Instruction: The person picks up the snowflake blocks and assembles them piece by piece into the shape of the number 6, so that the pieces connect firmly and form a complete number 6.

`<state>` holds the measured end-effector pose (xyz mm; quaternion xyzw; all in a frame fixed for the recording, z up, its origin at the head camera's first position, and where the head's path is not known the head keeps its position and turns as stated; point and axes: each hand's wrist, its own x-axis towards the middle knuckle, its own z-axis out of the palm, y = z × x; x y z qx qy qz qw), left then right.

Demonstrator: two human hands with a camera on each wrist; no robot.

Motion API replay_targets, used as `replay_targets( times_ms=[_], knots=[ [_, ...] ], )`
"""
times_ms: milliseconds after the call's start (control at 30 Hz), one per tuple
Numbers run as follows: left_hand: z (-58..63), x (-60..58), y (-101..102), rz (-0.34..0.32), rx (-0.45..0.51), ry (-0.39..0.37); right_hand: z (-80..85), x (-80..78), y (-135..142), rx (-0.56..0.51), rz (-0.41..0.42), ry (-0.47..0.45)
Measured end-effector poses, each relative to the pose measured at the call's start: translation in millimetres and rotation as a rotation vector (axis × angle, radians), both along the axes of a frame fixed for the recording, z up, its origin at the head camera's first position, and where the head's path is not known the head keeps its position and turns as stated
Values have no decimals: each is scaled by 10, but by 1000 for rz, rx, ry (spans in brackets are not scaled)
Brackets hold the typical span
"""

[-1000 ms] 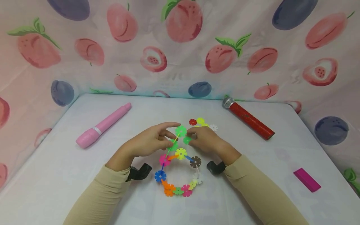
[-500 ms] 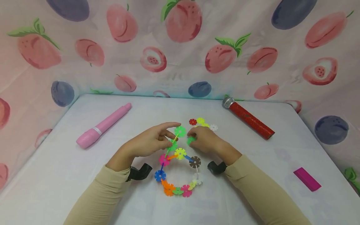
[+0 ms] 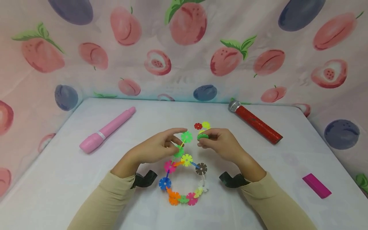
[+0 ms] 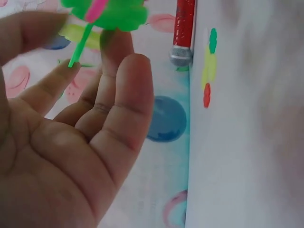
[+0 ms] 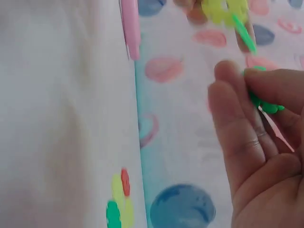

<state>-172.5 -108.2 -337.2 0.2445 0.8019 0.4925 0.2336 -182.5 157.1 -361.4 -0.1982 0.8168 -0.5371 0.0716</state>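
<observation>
A ring of interlocking snowflake discs [image 3: 187, 159] in several colours stands over the table, with a short branch rising at its top. My left hand [image 3: 155, 147] pinches this branch between thumb and fingers, near a green disc [image 3: 179, 151]; another green disc [image 3: 187, 136] tops it. In the left wrist view the green disc [image 4: 118, 16] appears above the fingers. To the right, apart from the branch, my right hand [image 3: 225, 144] pinches a separate green snowflake disc [image 3: 202, 136] between thumb and fingertips. Part of that disc [image 5: 268, 105] is hidden by the fingers in the right wrist view.
Loose discs lie behind the right hand, among them a red one [image 3: 198, 126] and a yellow one [image 3: 205, 125]. A pink microphone [image 3: 107, 130] lies at left, a red microphone [image 3: 256, 122] at back right, and a magenta block [image 3: 317, 185] at right.
My right hand has moved right, away from the branch, and its green disc is now turned nearly flat. The left hand keeps its hold with little movement.
</observation>
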Motion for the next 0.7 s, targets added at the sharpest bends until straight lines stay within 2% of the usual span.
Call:
replay_targets(
  times_ms=[167, 333, 533, 700],
  knots=[
    [-20, 26, 62, 16, 9, 26, 32, 71, -52, 61, 35, 79],
    [-25, 31, 97, 46, -6, 49, 103, 124, -51, 117, -6, 128],
    [-10, 42, 91, 67, -9, 55, 146, 151, -62, 95, -107, 244],
    [8, 52, 73, 54, 6, 74, 151, 144, -38, 68, -83, 305]
  ],
)
